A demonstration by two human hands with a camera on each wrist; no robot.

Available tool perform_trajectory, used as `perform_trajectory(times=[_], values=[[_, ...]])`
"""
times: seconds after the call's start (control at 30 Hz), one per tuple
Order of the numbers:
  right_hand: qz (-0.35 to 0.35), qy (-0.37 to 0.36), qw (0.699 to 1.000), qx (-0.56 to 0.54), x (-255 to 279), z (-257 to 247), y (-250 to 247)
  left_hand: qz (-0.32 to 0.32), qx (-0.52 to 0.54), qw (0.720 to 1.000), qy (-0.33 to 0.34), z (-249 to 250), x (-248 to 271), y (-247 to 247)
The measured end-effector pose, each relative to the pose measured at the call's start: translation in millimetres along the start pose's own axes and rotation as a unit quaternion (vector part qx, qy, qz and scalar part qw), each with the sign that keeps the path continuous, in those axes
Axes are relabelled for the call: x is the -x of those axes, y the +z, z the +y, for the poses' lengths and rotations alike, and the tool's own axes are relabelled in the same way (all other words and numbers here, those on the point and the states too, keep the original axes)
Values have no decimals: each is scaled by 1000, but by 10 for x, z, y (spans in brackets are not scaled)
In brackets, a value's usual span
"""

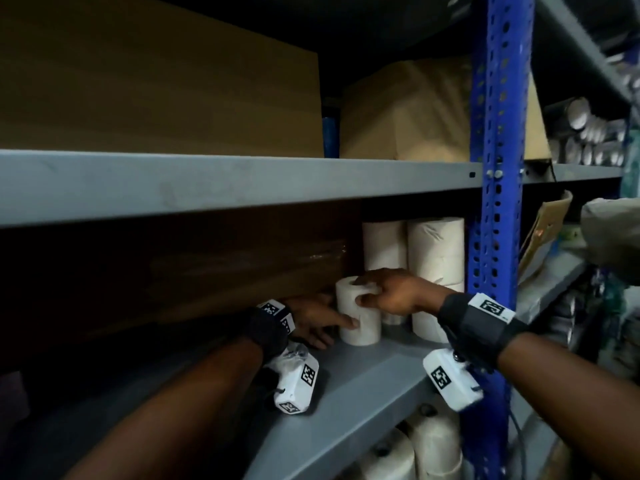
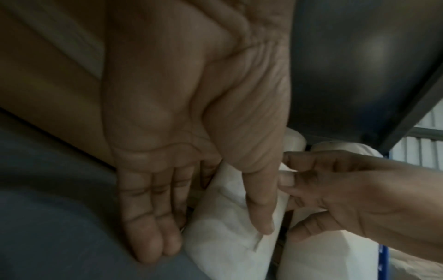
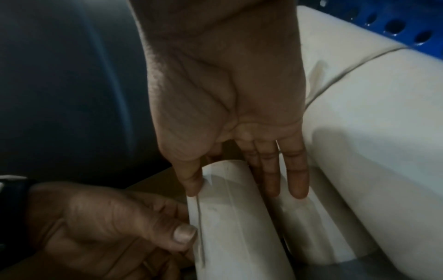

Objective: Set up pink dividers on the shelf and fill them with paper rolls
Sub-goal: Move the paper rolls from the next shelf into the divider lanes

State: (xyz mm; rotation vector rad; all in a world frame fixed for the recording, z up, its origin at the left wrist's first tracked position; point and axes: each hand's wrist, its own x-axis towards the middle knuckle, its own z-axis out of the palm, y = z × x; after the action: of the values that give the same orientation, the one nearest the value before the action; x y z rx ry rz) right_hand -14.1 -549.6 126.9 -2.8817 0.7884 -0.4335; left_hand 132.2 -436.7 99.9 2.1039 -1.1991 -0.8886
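Observation:
A white paper roll (image 1: 360,323) (image 2: 227,246) (image 3: 235,227) stands upright on the grey middle shelf (image 1: 363,382), just in front of a brown carton. My right hand (image 1: 367,291) (image 3: 233,189) grips its upper end from the right, thumb on the near side and fingers over the top and far side. My left hand (image 1: 337,332) (image 2: 213,240) lies low at the roll's left with straight fingers on the shelf board, its thumb pressing the roll's side. In the left wrist view the index finger disappears behind the roll.
More white rolls (image 1: 436,254) stand stacked behind and to the right, against the blue perforated upright (image 1: 495,202). A large brown carton (image 1: 207,271) fills the shelf's left. The shelf board above (image 1: 207,181) carries cardboard boxes. Further rolls (image 1: 433,445) sit on the shelf below.

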Motion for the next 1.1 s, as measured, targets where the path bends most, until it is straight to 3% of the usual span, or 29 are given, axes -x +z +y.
perform_trajectory(times=[0.23,0.47,0.57,0.67,0.83,0.97,1.1], values=[[19,-25,998,-48,95,2,69,-31,-9,999,33,-87,-124,-83],[66,-113,977,-170,617,-162,-215,-83,-43,994,56,83,404,-133],[96,-131,966,-203,916,-197,-372,-91,-45,989,104,175,725,-79],[106,-154,947,-263,1237,-245,-510,-63,-16,978,200,281,1114,38],[84,-186,905,-373,1822,-338,-572,-22,71,951,302,250,1767,436],[67,-233,884,-400,2303,-540,-525,45,166,928,331,-16,2319,941],[37,-266,868,-418,2676,-789,-434,135,221,916,308,-293,2866,1307]])
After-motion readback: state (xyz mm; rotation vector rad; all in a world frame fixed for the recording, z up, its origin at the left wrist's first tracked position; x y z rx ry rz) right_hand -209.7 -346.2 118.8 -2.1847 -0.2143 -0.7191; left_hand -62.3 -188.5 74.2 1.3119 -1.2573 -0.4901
